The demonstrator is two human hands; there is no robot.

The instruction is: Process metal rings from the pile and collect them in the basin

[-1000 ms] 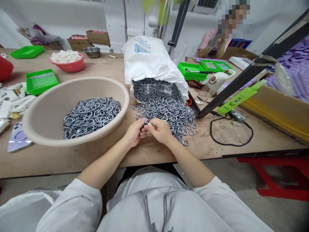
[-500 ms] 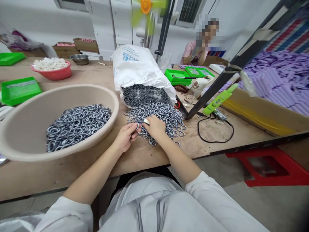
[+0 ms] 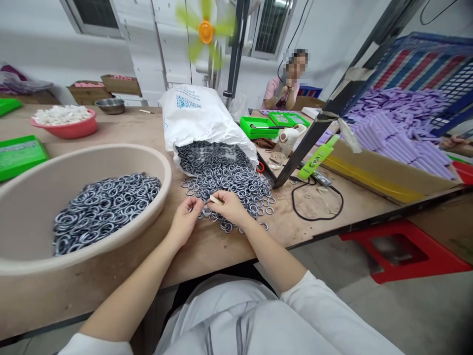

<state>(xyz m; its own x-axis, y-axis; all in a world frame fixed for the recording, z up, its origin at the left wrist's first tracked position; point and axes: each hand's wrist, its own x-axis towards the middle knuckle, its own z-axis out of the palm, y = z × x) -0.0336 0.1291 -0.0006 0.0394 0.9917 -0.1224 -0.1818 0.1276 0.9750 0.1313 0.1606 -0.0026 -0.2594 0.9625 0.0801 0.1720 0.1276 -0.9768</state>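
My left hand (image 3: 186,220) is closed in a pinch just in front of the pile of grey rings (image 3: 232,185); what lies between its fingertips is too small to make out. Close beside it, my right hand (image 3: 229,207) is closed, with a narrow off-white piece (image 3: 216,199) showing at its thumb and forefinger. The fingertips of both hands nearly meet. Behind them, the rings spill from the mouth of a white sack (image 3: 199,116) lying on its side. To the left stands a large beige basin (image 3: 111,155) partly filled with similar rings.
A dark metal post (image 3: 306,143) rises right of the sack, near a green bottle (image 3: 316,160) and a black cable (image 3: 342,197). A carton (image 3: 373,172) holds purple pieces. A red bowl (image 3: 74,129) stands far left. Across the table sits a person (image 3: 279,93); a fan (image 3: 206,32) turns behind.
The view has shifted, so the table appears lower and farther left. A ring showed between my left fingertips before; it cannot be made out now. More of the off-white piece shows.
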